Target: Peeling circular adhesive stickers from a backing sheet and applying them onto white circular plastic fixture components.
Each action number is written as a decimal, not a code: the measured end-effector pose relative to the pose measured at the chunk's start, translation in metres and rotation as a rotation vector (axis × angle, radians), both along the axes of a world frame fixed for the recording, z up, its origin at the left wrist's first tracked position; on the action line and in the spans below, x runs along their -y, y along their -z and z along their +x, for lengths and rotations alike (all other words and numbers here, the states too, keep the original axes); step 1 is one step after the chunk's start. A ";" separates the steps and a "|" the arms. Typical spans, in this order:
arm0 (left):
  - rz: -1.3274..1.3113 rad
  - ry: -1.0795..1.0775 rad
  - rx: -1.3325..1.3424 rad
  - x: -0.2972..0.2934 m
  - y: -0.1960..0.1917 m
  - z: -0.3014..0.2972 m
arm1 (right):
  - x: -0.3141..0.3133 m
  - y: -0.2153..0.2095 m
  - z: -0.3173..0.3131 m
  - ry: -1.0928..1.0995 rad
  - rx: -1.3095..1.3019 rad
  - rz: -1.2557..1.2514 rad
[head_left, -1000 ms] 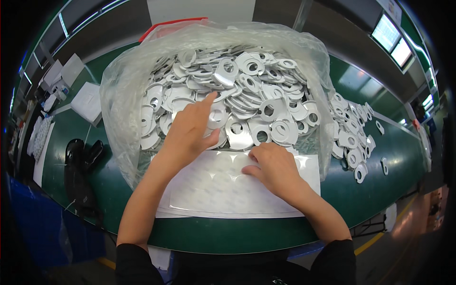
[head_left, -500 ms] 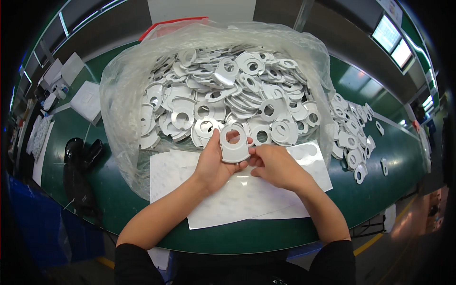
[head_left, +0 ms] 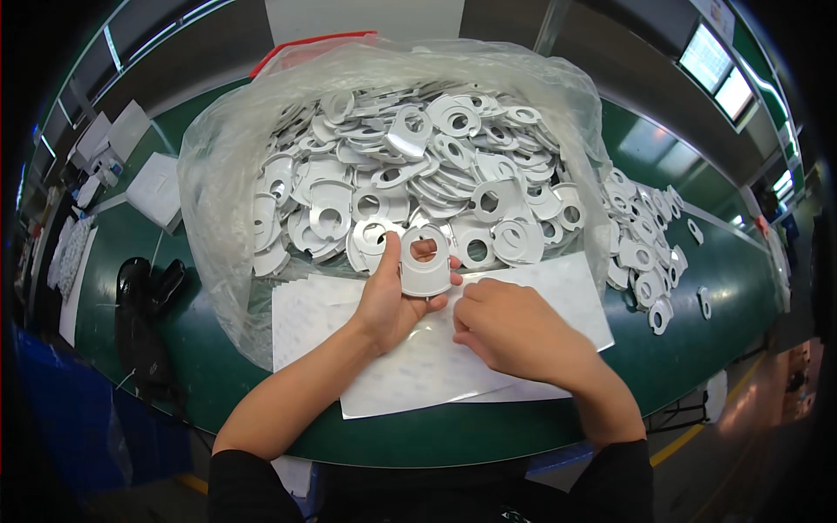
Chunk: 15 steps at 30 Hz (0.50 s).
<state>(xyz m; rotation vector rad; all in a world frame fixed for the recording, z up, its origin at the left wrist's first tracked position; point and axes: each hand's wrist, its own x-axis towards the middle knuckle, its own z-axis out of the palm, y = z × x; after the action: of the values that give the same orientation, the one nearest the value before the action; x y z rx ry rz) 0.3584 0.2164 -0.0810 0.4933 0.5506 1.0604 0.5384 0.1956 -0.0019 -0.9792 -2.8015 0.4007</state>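
My left hand (head_left: 384,301) grips a white plastic part (head_left: 425,277), a flat plate with one rounded end and a large round hole. Its thumb lies along the part's left edge, and fingertips show at the right edge. Just to the right, apart from the part, my right hand (head_left: 516,327) is closed with its fingers curled down. Whatever those fingers hold, if anything, is hidden beneath the hand. Both hands are above white sheets (head_left: 384,388) that lie on the green table. Behind them, a heap of similar white plastic parts (head_left: 436,183) fills a clear plastic bag (head_left: 214,183).
More loose white parts (head_left: 643,253) are piled on the green table (head_left: 497,438) right of the bag. A black object (head_left: 144,322) lies at the left, with a white box (head_left: 157,190) beyond it. Something red (head_left: 314,39) shows behind the bag.
My right hand has drawn away from the white part's right edge, toward me, and turned more back-up. My left hand still holds the part in nearly the same place.
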 end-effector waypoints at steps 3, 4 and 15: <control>-0.002 -0.006 -0.029 0.003 -0.002 0.000 | -0.008 -0.031 0.005 -0.087 -0.241 -0.423; -0.059 -0.058 -0.085 0.005 -0.008 0.005 | -0.011 -0.031 0.005 -0.073 -0.396 -0.442; 0.019 0.042 -0.101 0.004 -0.005 0.004 | -0.044 0.040 -0.010 0.283 -0.873 -0.546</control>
<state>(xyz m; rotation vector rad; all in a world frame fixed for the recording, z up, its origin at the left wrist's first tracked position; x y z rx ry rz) 0.3626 0.2120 -0.0764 0.5748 0.6174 1.0054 0.5280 0.2400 -0.0420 -0.9434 -1.7675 1.2320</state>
